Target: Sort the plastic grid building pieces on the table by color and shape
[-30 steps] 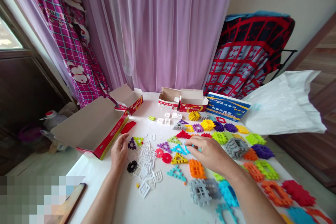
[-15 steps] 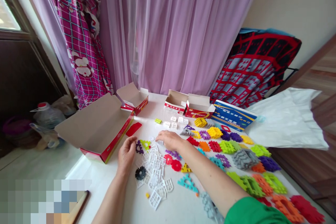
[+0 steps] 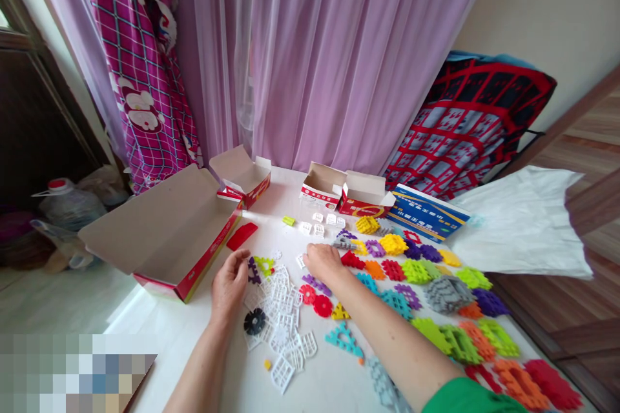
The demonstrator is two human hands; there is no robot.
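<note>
My right hand (image 3: 323, 262) is closed, its fingertips on a small white lattice window piece (image 3: 300, 261) to the right of the pile. To the left, my left hand (image 3: 231, 279) rests with loosely bent fingers and nothing visible in them. Just beside its fingertips are a dark purple piece (image 3: 252, 270) and a lime triangle piece (image 3: 264, 265). Between my forearms lies a loose pile of white window pieces (image 3: 287, 321), with a black disc (image 3: 254, 321) at its left. Red flower discs (image 3: 322, 305) and a purple strip (image 3: 317, 284) lie near my right wrist.
Colourful interlocking blocks (image 3: 394, 304) cover the table's right side. Several white pieces (image 3: 318, 230) stand farther back. Open cardboard boxes (image 3: 184, 232) line the left and rear, beside a blue printed lid (image 3: 429, 213) and a white bag (image 3: 527, 222). A red piece (image 3: 242, 236) lies near the large box.
My right hand has moved right, away from the top of the white pile, with a white window piece at its fingertips. My left hand stays about where it was; the view has shifted slightly.
</note>
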